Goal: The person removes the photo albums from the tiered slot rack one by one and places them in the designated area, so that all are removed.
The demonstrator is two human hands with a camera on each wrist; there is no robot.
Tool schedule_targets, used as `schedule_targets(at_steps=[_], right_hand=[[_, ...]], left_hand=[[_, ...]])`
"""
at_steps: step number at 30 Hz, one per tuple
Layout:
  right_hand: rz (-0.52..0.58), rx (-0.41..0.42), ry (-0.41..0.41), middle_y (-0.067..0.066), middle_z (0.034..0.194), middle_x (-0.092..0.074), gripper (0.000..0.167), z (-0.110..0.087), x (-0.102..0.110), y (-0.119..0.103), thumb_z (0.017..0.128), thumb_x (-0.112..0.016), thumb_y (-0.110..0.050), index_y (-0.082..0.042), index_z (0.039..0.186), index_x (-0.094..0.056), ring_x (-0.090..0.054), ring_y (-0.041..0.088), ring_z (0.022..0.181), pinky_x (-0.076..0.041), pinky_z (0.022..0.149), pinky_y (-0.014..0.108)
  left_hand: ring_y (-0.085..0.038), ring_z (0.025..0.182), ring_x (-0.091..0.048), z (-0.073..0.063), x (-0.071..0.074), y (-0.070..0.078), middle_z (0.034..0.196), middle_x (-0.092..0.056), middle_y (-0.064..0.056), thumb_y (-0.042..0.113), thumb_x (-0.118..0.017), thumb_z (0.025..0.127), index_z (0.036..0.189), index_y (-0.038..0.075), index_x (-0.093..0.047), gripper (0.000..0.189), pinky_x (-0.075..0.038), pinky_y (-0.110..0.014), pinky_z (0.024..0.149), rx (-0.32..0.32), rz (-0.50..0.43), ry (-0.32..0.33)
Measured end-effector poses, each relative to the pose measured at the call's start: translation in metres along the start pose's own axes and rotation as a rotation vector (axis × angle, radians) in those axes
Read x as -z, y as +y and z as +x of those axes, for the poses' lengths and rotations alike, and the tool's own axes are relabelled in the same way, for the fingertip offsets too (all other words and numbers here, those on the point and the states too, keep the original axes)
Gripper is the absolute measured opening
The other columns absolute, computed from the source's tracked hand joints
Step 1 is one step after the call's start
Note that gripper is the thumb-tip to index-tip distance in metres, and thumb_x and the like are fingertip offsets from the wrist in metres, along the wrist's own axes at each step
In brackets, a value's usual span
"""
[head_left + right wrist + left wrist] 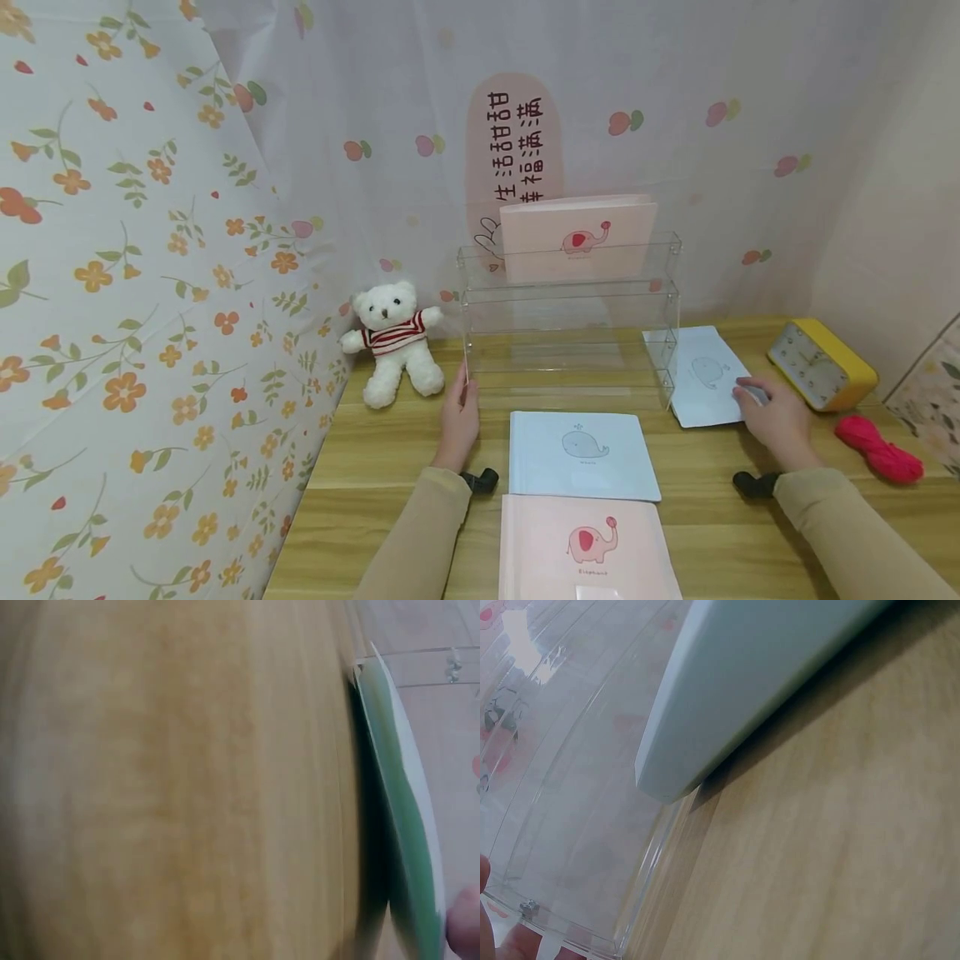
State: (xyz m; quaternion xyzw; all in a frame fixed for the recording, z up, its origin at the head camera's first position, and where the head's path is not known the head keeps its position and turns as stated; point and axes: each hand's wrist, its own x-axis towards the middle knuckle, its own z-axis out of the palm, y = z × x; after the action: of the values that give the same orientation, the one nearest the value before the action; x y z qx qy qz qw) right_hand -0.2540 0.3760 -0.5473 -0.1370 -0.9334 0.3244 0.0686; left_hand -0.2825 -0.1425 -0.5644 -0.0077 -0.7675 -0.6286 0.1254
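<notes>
A clear acrylic tiered display rack [570,333] stands on the wooden table. My left hand [459,417] grips its lower left edge; in the left wrist view, fingertips show at the clear panel [577,847]. On the rack's right, my right hand [776,417] pinches the near right edge of a light blue whale-print album [705,375], slightly raised in the right wrist view. The album's far left corner overlaps the rack's side. A pink elephant-print album [577,242] leans upright in the rack's top tier. Another blue whale album [585,457] lies before the rack.
Nearest me, a second pink elephant album [588,546] lies flat against the front blue one. A white teddy bear [393,342] sits left of the rack. On the right are a yellow alarm clock [822,364] and a skein of pink yarn [879,450]. A patterned curtain hangs behind.
</notes>
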Motion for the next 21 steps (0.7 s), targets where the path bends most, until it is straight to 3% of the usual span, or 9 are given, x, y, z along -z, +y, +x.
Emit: schedule_targets(at_steps=[9, 21], right_hand=[[-0.178, 0.129, -0.082, 0.051, 0.152, -0.045, 0.06, -0.0009, 0.0024, -0.0001, 0.11, -0.061, -0.043, 0.006, 0.145, -0.057, -0.047, 0.07, 0.13, -0.044, 0.101, 0.079], [-0.25, 0.151, -0.099, 0.05, 0.149, -0.048, 0.066, -0.0076, 0.0012, -0.0079, 0.11, -0.058, -0.046, 0.009, 0.147, -0.053, -0.049, 0.072, 0.125, -0.04, 0.098, 0.075]], left_hand=[[-0.039, 0.154, -0.054, 0.0011, -0.0006, -0.0019, 0.172, -0.049, -0.013, 0.033, -0.052, 0.118, 0.171, 0.035, -0.042, 0.053, -0.044, -0.062, 0.126, -0.013, -0.01, 0.007], [-0.039, 0.155, -0.052, 0.0006, -0.0004, -0.0035, 0.173, -0.048, -0.014, 0.03, -0.052, 0.119, 0.171, 0.032, -0.041, 0.054, -0.044, -0.061, 0.127, -0.015, -0.028, -0.006]])
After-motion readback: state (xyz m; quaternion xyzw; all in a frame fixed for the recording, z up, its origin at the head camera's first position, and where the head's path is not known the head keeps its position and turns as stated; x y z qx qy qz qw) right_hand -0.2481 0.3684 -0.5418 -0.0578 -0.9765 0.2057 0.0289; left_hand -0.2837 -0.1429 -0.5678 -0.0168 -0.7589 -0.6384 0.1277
